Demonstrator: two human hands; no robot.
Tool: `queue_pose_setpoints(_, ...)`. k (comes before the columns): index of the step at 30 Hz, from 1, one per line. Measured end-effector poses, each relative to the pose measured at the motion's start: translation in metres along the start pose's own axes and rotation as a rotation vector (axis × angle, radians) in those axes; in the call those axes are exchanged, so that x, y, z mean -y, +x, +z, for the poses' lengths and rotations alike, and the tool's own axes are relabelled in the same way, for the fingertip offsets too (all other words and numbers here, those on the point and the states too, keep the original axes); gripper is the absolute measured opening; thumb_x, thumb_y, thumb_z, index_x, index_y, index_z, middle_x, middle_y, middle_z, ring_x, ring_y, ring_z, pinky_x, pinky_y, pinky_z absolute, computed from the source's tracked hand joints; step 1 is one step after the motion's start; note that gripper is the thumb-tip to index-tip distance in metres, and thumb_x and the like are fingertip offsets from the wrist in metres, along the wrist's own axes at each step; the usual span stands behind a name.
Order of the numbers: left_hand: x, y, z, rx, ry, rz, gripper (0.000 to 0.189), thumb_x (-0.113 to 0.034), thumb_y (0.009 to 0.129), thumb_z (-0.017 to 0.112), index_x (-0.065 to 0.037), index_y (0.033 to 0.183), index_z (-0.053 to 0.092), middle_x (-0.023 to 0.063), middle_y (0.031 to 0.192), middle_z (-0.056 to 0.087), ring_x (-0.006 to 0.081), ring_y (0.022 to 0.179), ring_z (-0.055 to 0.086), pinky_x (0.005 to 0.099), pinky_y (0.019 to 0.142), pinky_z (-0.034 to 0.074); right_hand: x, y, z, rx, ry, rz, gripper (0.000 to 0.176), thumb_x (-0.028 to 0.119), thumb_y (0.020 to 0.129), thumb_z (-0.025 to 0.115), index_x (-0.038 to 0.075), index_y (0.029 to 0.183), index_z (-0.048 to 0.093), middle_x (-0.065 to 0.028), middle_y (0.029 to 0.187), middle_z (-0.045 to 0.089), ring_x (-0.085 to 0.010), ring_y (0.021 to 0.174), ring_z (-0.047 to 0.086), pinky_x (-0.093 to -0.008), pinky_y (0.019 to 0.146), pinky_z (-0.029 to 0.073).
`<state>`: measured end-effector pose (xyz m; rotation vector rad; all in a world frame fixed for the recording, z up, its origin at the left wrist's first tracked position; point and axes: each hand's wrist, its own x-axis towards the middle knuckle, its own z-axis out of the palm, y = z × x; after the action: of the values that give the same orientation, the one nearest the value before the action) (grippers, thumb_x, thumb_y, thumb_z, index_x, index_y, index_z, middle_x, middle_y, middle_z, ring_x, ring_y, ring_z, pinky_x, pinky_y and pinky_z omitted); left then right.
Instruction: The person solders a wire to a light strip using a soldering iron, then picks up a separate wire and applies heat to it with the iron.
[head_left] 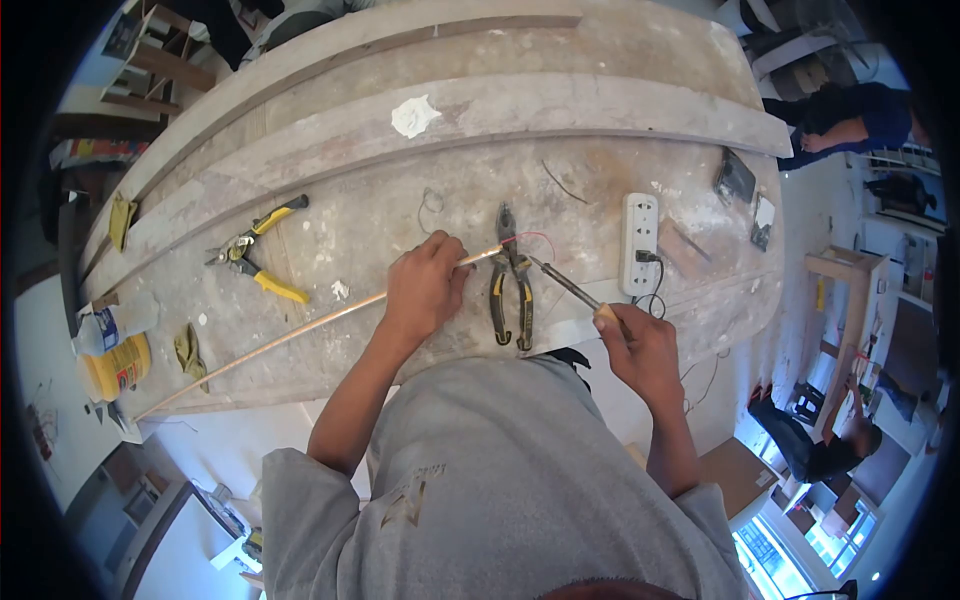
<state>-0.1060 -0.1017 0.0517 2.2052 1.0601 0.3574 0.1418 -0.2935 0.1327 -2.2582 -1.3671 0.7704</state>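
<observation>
Left hand [425, 285] holds rod [300, 335]; right hand [645, 350] holds soldering iron [565, 283]

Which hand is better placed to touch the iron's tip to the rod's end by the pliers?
Right. The right hand holds the soldering iron, its tip pointing close to the end of the rod beside the pliers. The left hand is occupied gripping that rod.

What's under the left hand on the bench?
The left hand closes on a thin rod, which shows on both sides, its end by the pliers. The stretch inside the grip and the bench beneath are covered.
</observation>
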Motion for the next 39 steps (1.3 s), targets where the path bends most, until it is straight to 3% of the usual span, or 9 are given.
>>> queue_pose_setpoints(9, 0.012, 0.001, 0.012, 0.032, 0.009, -0.042, 0.019, -0.012, 0.087, 0.08, -0.005, 0.095, 0.063, 0.0124, 0.095, 0.066, 0.0371, 0.084, 0.069, 0.0484, 0.071, 0.054, -0.006, 0.012, 0.02, 0.054, 0.094, 0.043, 0.025, 0.026, 0.1, 0.071, 0.001, 0.101, 0.074, -0.0213, 0.08, 0.071, -0.0414, 0.072, 0.07, -0.0476, 0.068, 0.055)
queue_pose_setpoints(39, 0.01, 0.005, 0.014, 0.047, 0.001, -0.026, 0.018, -0.012, 0.087, 0.08, -0.005, 0.096, 0.066, 0.0111, 0.096, 0.066, 0.0356, 0.083, 0.069, 0.0472, 0.071, 0.054, -0.006, 0.024, 0.029, 0.094, 0.075, 0.072, 0.026, 0.027, 0.1, 0.07, 0.002, 0.102, 0.074, -0.021, 0.081, 0.071, -0.0419, 0.073, 0.071, -0.0485, 0.067, 0.054)
